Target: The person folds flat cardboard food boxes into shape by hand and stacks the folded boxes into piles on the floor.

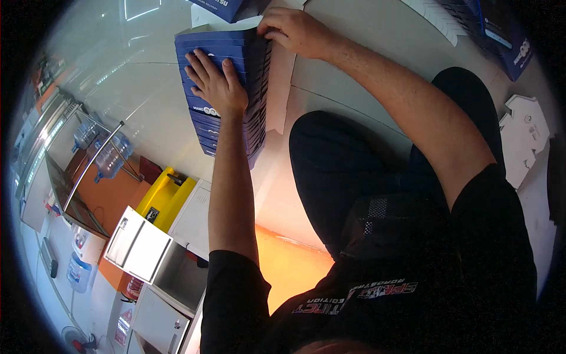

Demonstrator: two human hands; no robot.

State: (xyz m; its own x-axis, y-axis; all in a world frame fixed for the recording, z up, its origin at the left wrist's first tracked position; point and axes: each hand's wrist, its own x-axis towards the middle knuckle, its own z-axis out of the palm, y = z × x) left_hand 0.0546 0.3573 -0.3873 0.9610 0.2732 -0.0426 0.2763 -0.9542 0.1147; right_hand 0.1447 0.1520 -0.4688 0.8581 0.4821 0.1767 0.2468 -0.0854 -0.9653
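I see my left hand (217, 82) lying flat, fingers spread, on top of a stack of blue flattened cartons (227, 88) that sits on the pale floor (348, 76) at the far left of the scene, just beyond my left knee (330, 159). My right hand (295, 29) is curled over the stack's far right corner, fingertips hooked on the edge, so both hands press and steady the pile; neither lifts it. The cartons lie fanned slightly, edges stepped down the near side. I judge this to be the squaring-up step: the pile is gathered but not yet even. The next move, as I read it, calls for holding the top firmly with the flat palm while the right hand nudges the loose edges into line, without letting the lower sheets slide out. More blue cartons (501, 35) and a white die-cut card (525, 138) lie far right, well apart.
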